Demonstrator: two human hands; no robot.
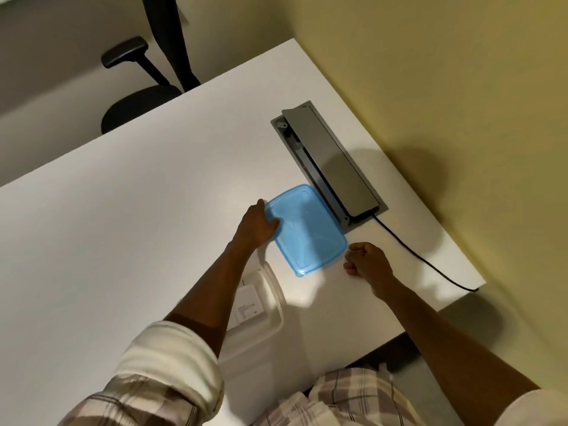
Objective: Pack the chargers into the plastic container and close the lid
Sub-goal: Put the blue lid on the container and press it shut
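My left hand (257, 226) grips the blue lid (305, 230) by its edge on the bench (123, 226). My right hand (367, 259) is curled closed, empty, beside it; chargers (247, 305) sit in the clear container (273, 302)

A white table (123, 241) filled most of the view, its far right corner meeting a yellow wall. A blue lid (310, 232) lay flat on it. Just beyond the lid, a grey cable hatch (332, 161) set into the tabletop stood partly open. A black cord (421, 256) ran from it across the surface to the right edge. A clear plastic container (264, 309) sat nearer the person, holding white chargers (249, 305).
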